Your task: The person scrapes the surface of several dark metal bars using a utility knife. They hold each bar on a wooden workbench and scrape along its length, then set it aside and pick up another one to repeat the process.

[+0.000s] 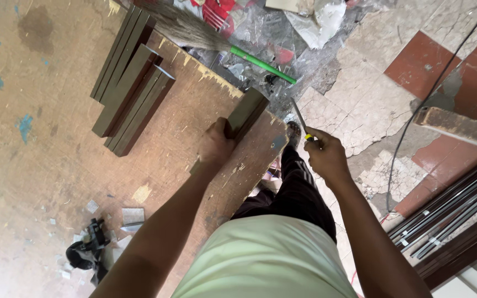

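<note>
Firmly, the left hand (215,144) wraps closed around a short dark metal bar (245,114) at the plywood board's (155,165) right edge. Further right, the right hand (326,153) grips a yellow-handled screwdriver (300,120) over cracked floor tiles (371,110).

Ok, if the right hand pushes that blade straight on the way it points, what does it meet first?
The right hand aims its thin tool up-left toward the end of the brown profile piece held by the left hand. That end probably comes first, though depth is unclear.
</note>
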